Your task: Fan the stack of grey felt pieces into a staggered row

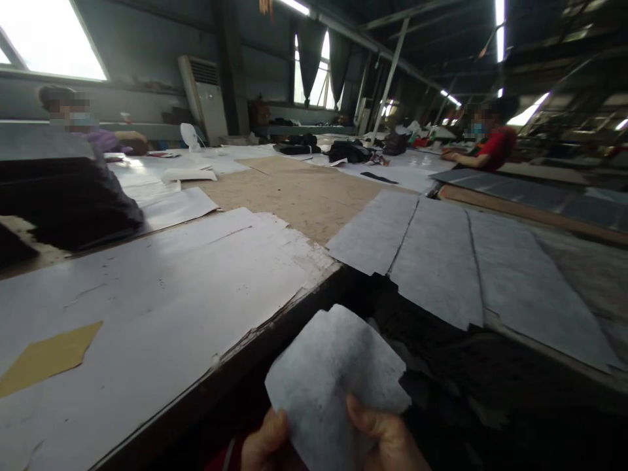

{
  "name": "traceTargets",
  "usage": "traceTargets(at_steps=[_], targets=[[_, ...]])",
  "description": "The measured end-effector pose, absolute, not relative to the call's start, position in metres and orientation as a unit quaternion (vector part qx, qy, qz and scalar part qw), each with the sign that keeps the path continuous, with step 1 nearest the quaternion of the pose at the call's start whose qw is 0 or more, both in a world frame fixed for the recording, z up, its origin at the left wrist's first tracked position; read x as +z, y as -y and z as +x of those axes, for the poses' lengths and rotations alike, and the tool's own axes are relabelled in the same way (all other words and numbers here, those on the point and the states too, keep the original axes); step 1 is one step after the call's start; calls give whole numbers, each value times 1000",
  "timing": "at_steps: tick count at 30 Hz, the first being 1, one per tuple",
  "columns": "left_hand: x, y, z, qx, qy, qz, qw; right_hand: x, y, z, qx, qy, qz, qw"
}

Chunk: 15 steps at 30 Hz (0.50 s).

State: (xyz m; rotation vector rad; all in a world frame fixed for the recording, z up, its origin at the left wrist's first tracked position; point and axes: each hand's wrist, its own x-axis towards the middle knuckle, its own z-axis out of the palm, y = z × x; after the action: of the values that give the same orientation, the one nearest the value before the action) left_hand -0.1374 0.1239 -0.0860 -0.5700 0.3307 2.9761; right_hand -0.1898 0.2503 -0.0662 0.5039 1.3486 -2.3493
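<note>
A pale grey, felt-like sheet [328, 366] with notched edges is held up in front of me, beyond the table's edge. My left hand [267, 439] grips its lower left side, thumb on the near face. On the lower right, my right hand [385, 435] pinches it, its thumb pressed onto the surface. The fingers of both hands are mostly hidden behind the sheet. Similar grey pieces [436, 252] lie side by side on the table to the right. A yellow piece of card [52, 356] rests on the white-covered table [171, 307] at the left.
A pile of black material [63, 196] sits at the left. Black items [348, 150] and a white fan [190, 137] stand farther back. Two people in masks are at the tables, one far left, one in a red top [498, 147] at the right. Dark material [441, 353] hangs below the grey pieces.
</note>
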Motion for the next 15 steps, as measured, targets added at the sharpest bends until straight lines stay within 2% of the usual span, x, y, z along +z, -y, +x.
traceTargets(at_steps=[6,12,14,15], targets=[[-70,-139,-152,925,-199,-314,-80,-83,-256,-188,-822,-528,137,165],[-72,-135,-153,891,-266,-359,-87,-93,-279,-195,-820,-527,71,210],[-70,-129,-151,899,-281,-329,-69,-84,-295,-209,-791,-586,25,176],[-67,-126,-150,905,-292,-304,-54,-76,-303,-218,-755,-645,-7,122]])
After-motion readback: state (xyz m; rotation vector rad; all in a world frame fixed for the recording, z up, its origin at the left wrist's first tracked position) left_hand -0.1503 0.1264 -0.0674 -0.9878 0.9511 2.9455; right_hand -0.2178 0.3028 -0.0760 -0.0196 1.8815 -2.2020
